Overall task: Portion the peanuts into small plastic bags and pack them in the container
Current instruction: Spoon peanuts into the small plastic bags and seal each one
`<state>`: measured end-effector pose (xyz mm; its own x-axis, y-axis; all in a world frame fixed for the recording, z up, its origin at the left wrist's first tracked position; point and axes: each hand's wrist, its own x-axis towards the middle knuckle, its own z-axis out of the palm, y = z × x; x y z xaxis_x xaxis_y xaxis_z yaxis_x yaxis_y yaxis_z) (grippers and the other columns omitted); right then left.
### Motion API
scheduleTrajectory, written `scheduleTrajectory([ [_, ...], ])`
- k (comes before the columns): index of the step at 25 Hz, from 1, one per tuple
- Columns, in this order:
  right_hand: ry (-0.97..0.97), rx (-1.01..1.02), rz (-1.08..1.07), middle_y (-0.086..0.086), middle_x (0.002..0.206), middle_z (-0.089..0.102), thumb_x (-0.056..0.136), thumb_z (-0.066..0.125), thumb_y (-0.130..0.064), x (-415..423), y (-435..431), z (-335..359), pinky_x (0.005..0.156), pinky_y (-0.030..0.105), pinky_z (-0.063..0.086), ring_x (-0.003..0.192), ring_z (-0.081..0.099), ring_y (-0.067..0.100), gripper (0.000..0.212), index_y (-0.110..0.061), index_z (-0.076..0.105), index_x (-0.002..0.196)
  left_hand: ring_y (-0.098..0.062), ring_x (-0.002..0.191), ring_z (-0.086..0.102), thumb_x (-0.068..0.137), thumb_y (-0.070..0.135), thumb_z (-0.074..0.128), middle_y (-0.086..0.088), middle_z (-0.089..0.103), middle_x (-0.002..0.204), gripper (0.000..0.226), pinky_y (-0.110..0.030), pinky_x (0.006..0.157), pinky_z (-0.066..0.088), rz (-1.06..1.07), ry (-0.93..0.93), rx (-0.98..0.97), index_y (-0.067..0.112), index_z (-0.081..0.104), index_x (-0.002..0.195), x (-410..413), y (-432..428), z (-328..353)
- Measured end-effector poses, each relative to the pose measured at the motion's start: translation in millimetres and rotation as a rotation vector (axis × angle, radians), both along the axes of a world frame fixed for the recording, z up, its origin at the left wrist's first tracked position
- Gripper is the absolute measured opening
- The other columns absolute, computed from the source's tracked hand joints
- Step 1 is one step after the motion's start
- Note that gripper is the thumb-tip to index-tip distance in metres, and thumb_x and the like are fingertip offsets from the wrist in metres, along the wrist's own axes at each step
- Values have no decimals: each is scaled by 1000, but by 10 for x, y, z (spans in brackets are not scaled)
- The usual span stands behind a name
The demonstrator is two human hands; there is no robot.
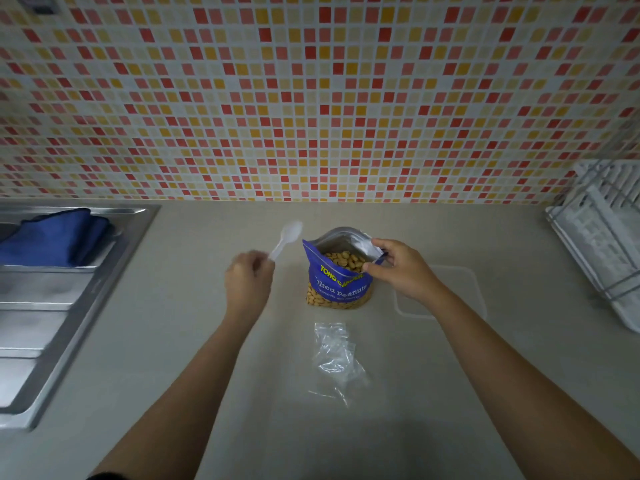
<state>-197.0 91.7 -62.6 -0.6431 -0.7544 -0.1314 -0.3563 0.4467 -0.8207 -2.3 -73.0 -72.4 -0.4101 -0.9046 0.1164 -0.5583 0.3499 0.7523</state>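
Note:
A blue bag of salted peanuts [337, 285] stands upright in the middle of the counter, its top open and peanuts showing inside. My right hand [401, 270] grips the right edge of the bag's mouth. My left hand [248, 282] is left of the bag and holds a clear plastic spoon [287, 237] by its handle, bowl raised and pointing away. Small clear plastic bags [336, 358] lie flat on the counter in front of the peanut bag. A clear plastic container [467, 292] sits to the right, partly hidden behind my right wrist.
A steel sink [52, 306] fills the left side, with a blue cloth [59, 240] on its far rim. A white dish rack [609, 237] stands at the right edge. The tiled wall [318, 98] rises behind the beige counter [381, 427].

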Motion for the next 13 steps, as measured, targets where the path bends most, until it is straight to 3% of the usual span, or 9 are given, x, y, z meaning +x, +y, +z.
scheduleTrajectory([
  [3, -2, -28, 31, 8, 126, 57, 78, 71, -20, 20, -22, 45, 97, 38, 48, 116, 55, 22, 53, -13, 52, 127, -20, 73, 63, 79, 18, 61, -3, 66, 77, 13, -32, 69, 51, -109, 288, 20, 19, 70, 88, -98, -86, 509],
  [6, 10, -62, 30, 8, 120, 58, 78, 70, -14, 61, -22, 75, 92, 34, 48, 109, 57, 21, 45, -13, 55, 121, -10, 67, 59, 80, 19, 69, 3, 64, 72, 13, -19, 66, 49, -238, 358, 57, 22, 67, 92, -207, -34, 771],
  [10, 48, -89, 17, 10, 118, 58, 78, 68, -9, 79, -11, 106, 94, 35, 47, 109, 56, 22, 42, -9, 57, 118, -18, 67, 63, 89, 21, 58, -7, 69, 73, 13, -18, 60, 45, -366, 93, -209, 11, 66, 92, -495, 75, 769],
  [13, 55, -53, 36, 9, 118, 57, 78, 68, -9, 57, -23, 111, 92, 33, 47, 108, 56, 22, 42, -10, 57, 118, -21, 68, 59, 89, 19, 56, -12, 67, 77, 19, -15, 55, 37, -390, -103, -153, 4, 65, 96, -716, 50, 599],
])
